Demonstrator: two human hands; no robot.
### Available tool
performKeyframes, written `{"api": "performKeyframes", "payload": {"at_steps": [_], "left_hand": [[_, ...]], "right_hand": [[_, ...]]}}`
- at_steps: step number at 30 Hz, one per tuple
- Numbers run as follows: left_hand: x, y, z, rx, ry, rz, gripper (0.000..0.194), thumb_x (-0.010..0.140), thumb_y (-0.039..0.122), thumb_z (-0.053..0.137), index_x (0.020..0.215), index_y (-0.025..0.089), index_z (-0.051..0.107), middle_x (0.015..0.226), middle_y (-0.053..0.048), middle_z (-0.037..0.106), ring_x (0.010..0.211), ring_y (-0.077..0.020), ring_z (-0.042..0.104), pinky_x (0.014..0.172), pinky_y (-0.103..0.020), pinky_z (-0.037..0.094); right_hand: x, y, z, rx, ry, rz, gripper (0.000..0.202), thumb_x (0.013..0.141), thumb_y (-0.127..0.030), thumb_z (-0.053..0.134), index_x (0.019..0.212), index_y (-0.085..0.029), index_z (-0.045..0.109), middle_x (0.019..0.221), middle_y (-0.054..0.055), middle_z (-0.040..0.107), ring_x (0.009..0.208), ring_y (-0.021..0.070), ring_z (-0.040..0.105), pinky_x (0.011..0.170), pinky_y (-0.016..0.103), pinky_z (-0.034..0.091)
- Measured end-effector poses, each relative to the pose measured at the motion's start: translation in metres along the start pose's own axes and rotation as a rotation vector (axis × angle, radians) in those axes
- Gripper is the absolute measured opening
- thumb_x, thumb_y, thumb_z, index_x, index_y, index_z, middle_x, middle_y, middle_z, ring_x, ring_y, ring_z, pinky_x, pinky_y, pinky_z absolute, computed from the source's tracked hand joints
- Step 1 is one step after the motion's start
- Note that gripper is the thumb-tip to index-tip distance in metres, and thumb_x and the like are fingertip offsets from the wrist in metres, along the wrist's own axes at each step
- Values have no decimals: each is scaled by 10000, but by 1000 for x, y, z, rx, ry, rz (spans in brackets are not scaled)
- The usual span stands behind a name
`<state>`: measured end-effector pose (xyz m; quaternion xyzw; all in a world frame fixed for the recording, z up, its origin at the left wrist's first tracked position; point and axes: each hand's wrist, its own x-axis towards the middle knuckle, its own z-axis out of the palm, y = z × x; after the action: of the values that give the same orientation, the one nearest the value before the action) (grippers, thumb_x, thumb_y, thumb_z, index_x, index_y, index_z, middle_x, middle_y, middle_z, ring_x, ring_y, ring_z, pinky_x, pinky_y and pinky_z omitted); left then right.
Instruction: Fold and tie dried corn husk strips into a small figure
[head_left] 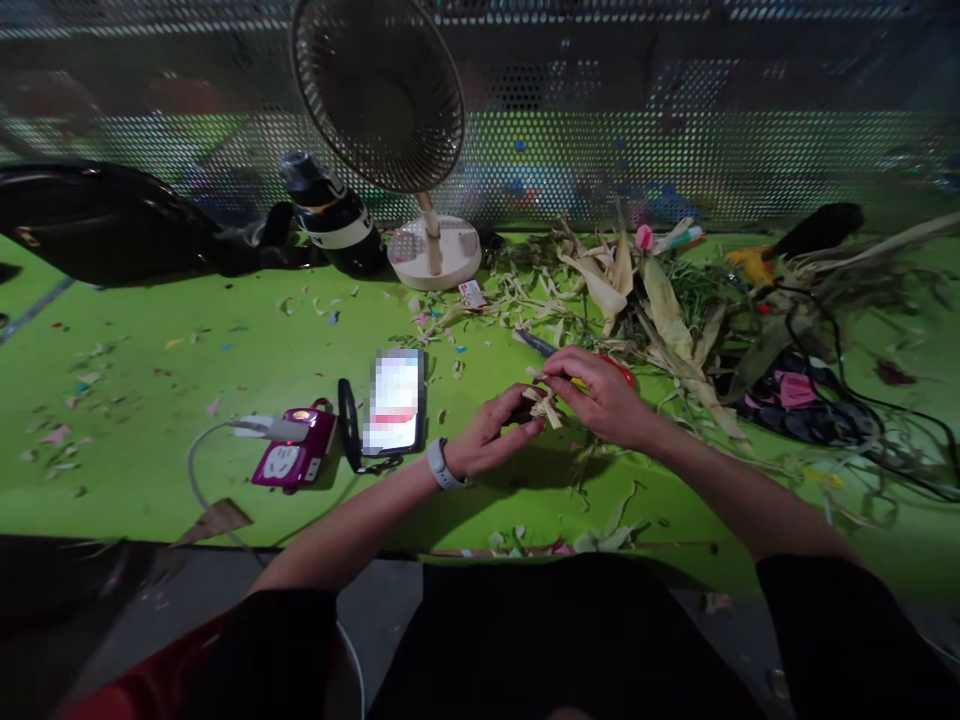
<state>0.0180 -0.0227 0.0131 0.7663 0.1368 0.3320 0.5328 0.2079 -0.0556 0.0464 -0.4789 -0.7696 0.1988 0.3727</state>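
Note:
My left hand (pixel 495 432), with a pale watch on its wrist, is closed on a small bundle of dry husk strips (pixel 543 408). Pinched fingers of my right hand (pixel 596 398) meet the bundle's upper side, where a pale bit of husk shows at the fingertips. Just behind the right hand lie scissors (pixel 535 343), dark blades pointing left and a red handle partly hidden by the hand. Dried corn husks (pixel 667 310) are heaped beyond, to the right.
A fan (pixel 435 255) and a black bottle (pixel 341 225) stand at the back by the perforated metal screen. A lit phone (pixel 394 402) and a purple power adapter (pixel 296 450) with a white cable lie left. Dark cords (pixel 832 340) and scraps cover the right side of the green table (pixel 187 350).

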Motion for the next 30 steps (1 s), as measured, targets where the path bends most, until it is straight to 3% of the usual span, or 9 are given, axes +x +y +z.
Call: {"api": "performKeyframes", "payload": {"at_steps": [6,11,16,21,25,30], "left_hand": [[-1,-4,1,89,51,-28,135,860,284,565,879,154,532,708,6,546,542,-60,441,516,-190,355],[-2,-1,-1,55,-6,36,168,855,274,567,968,160,519,762,-9,553,609,-80,489,563,-201,394],[-1,-2,1,-60,76,-53,192,854,349,579,874,167,522,676,24,502,536,-62,421,505,-194,336],[2,-3,1,-279,140,-190,296,875,459,517,877,165,545,728,-3,546,598,-79,496,561,-213,397],[5,-7,-1,-441,207,-327,308,865,470,528,895,164,547,734,-17,602,650,-109,573,589,-231,423],[3,-16,-2,-547,332,-304,299,794,409,630,960,175,546,845,-20,598,734,-127,602,637,-249,449]], "right_hand": [[-1,-1,3,-19,-20,-33,167,929,-256,472,904,-168,612,882,69,623,830,164,584,741,303,470],[-1,0,5,40,-6,-3,195,927,-293,477,901,-171,626,868,62,622,832,163,585,754,302,465],[-2,0,7,104,-6,57,192,915,-299,495,881,-171,634,857,53,624,814,155,582,749,296,460],[-1,-2,3,225,53,179,196,890,-319,526,854,-171,649,864,47,621,837,153,577,773,293,457],[0,0,2,461,37,370,229,840,-386,585,868,-169,653,831,28,632,739,133,582,716,285,482],[0,2,5,567,137,453,291,784,-447,641,885,-175,651,846,27,635,755,135,595,749,301,512]]}}
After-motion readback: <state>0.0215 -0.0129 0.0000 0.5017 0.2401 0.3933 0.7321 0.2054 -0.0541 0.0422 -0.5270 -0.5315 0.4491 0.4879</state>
